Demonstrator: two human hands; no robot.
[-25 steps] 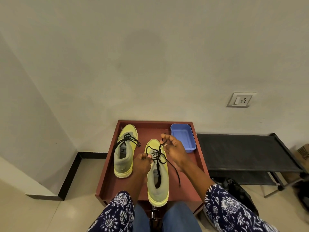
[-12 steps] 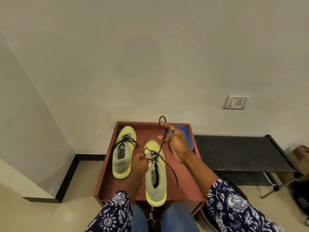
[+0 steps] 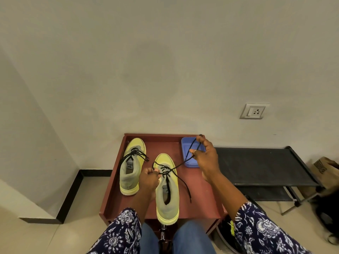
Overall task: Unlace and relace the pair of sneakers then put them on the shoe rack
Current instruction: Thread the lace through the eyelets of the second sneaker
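Two yellow-green sneakers stand on a reddish-brown tray table (image 3: 200, 198). The left sneaker (image 3: 131, 169) is laced with a black lace. The right sneaker (image 3: 167, 191) is nearer me, its black lace (image 3: 180, 163) partly pulled loose. My left hand (image 3: 148, 179) rests at the right sneaker's left side, pinching a lace loop at the eyelets. My right hand (image 3: 206, 158) is raised to the right over the blue tray, holding one lace end stretched taut. The other lace end trails over the table to the sneaker's right.
A small blue plastic tray (image 3: 185, 149) sits at the table's far right corner. A black metal shoe rack (image 3: 260, 165) stands to the right against the wall, with a cardboard box (image 3: 325, 169) beyond it. A wall socket (image 3: 254, 111) is above the rack.
My right hand has drawn the lace end out from above the sneaker's toe and swung it to the right over the blue tray. My left hand stays at the eyelets.
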